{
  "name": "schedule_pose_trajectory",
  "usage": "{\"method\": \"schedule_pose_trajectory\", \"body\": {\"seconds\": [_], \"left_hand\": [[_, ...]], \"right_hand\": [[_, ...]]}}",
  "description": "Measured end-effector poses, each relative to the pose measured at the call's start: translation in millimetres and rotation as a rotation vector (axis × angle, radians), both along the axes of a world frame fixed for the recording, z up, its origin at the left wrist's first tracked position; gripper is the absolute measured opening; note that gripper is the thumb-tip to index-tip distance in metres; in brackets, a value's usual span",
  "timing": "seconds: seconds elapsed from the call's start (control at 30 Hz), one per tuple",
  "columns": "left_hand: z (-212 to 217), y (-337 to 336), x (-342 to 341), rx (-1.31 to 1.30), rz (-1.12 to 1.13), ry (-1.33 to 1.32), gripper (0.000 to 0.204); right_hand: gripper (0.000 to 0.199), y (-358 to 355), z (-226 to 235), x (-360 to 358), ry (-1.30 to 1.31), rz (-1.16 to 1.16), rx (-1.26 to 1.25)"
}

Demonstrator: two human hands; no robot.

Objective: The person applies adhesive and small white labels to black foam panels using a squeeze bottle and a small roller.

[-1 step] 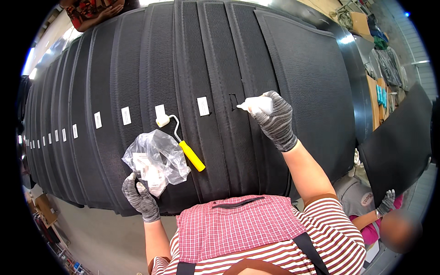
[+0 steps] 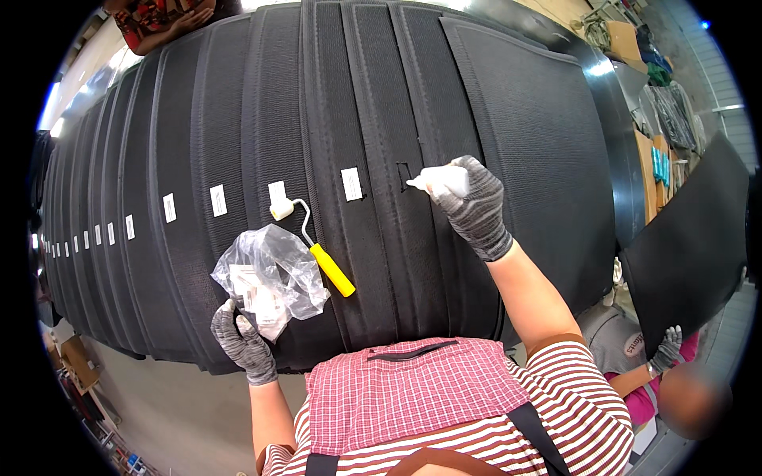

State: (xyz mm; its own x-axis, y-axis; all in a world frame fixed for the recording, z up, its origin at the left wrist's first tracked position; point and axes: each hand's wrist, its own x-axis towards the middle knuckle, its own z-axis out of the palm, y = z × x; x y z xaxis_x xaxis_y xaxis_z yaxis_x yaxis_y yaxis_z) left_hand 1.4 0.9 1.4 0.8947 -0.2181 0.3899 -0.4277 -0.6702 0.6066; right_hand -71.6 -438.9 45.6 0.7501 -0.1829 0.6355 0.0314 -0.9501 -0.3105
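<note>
My right hand [image 2: 479, 208], in a grey glove, is wrapped round a white squeeze bottle [image 2: 444, 181]. The bottle lies tilted over, its narrow nozzle at a small dark outlined rectangle [image 2: 404, 176] on a black mat [image 2: 377, 246]. My left hand [image 2: 244, 349], gloved too, rests at the mats' near edge with its fingers slightly apart and nothing in them. Its fingertips are next to a clear plastic bag [image 2: 278, 262] with white labels inside. Right of the bag lies a small roller [image 2: 333, 271] with a yellow handle; its white head touches a white label [image 2: 276, 192].
Overlapping black mats run leftward, several bearing white labels [image 2: 218, 200]. A larger black mat [image 2: 548, 159] lies at right, beside a metal table edge [image 2: 615, 143]. A co-worker at lower right holds a black sheet [image 2: 690, 254]; another person's arms [image 2: 178, 24] show at far left.
My right hand and the bottle have shifted very slightly left. The co-worker's black sheet at the right has moved a little. My left hand stays where it was.
</note>
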Motion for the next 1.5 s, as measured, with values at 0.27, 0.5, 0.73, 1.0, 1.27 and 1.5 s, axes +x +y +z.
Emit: {"method": "schedule_pose_trajectory", "body": {"seconds": [0.27, 0.5, 0.73, 1.0, 1.27, 1.5], "left_hand": [[0.3, -0.1, 2.3, 0.024, -0.011, -0.015, 0.027], [-3.8, 1.8, 1.6, 0.013, -0.015, -0.005, 0.027], [-4.1, 2.0, 5.7, 0.027, -0.034, -0.062, 0.026], [-2.0, -4.0, 5.6, -0.013, -0.034, -0.073, 0.029], [0.3, -2.7, 6.5, -0.018, 0.008, -0.125, 0.030], [30.1, -19.1, 0.9, 0.201, -0.183, -0.111, 0.046]], "right_hand": [[0.033, 7.3, -2.6, 5.4, 0.061, -0.050, 0.326], [0.037, 2.2, -0.7, 10.7, 0.069, -0.166, 0.304], [0.037, 4.2, -0.9, 9.8, 0.051, -0.195, 0.428], [0.036, 15.1, -3.9, -10.8, -0.005, -0.144, 0.517], [0.029, 44.0, 16.4, -53.5, 0.313, -0.083, 1.512], [0.018, 95.6, 47.2, -23.0, 0.196, 0.024, 0.464]]}}
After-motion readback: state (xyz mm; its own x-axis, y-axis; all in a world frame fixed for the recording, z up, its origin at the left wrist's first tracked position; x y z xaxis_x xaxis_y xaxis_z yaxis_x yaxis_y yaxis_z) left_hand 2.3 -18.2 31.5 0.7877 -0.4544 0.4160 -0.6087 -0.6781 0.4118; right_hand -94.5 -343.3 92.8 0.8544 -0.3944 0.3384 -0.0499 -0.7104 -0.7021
